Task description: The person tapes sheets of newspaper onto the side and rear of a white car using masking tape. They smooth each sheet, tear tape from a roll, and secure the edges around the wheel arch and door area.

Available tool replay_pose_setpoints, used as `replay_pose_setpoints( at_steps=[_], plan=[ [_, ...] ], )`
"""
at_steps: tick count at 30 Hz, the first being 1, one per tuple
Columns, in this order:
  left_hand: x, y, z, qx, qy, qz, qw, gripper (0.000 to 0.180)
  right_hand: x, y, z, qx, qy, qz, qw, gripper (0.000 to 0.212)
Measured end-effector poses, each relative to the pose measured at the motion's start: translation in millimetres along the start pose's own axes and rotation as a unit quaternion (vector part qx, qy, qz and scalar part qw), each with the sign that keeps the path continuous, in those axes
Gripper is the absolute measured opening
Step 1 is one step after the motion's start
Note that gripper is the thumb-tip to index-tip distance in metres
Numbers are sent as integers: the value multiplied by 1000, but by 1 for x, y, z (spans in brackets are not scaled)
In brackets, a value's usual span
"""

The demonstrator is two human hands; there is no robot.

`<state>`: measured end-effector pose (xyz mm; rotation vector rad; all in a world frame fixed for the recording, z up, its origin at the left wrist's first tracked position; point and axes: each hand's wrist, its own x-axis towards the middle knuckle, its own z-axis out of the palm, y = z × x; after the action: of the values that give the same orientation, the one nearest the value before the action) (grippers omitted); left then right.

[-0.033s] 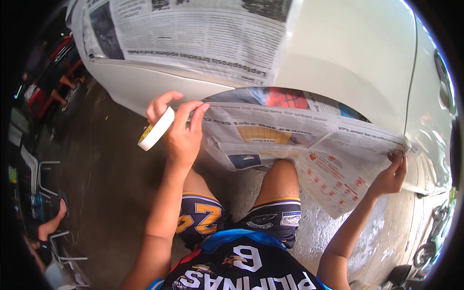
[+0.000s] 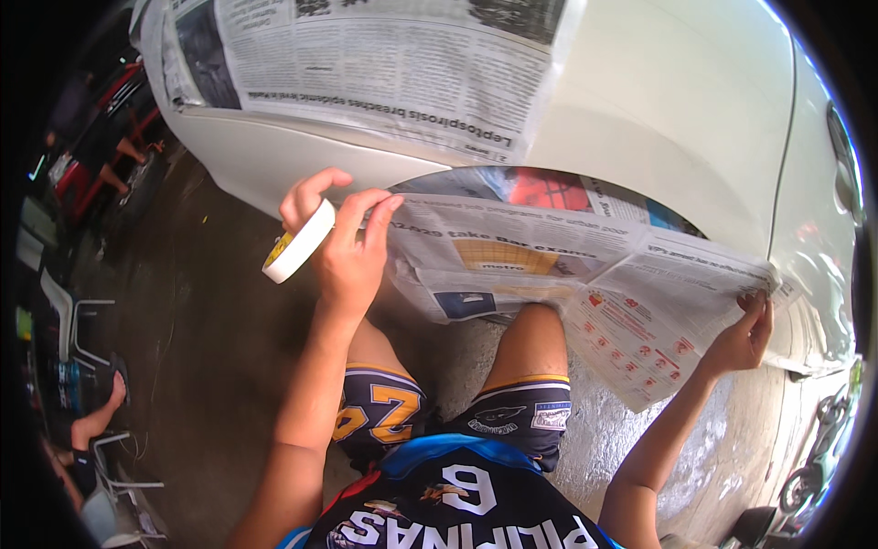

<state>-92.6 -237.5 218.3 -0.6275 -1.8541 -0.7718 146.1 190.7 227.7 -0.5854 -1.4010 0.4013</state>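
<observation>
At the wheel arch (image 2: 585,171) with printed sheets (image 2: 549,188) inside, my left grip (image 2: 350,245) holds newspaper (image 2: 631,270) and tape roll (image 2: 302,245), my right grip (image 2: 743,337) just newspaper.

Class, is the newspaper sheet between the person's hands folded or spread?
Spread: the newspaper sheet stretches from the left hand to the right hand, printed side showing.

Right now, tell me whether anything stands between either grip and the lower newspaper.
Nothing visible does: the left grip and right grip pinch the lower newspaper near its upper corners. The tape in the left grip sits off to the left, not in between.
</observation>
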Motion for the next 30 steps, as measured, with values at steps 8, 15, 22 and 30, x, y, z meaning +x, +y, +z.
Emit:
replay_pose_setpoints(
  at_steps=[8,15,22,30],
  plan=[
    [20,4,-6,-13,-26,43,999,12,12,11,-1,10,13,4,1000,23],
    [25,2,-3,-30,-1,57,998,17,20,11,-7,-6,15,-4,1000,25],
    [19,7,12,-51,-8,62,997,15,17,15,-10,-75,-20,42,996,34],
    [16,19,17,-22,0,68,997,17,-29,12,0,-130,-18,-214,968,58]
  ],
)
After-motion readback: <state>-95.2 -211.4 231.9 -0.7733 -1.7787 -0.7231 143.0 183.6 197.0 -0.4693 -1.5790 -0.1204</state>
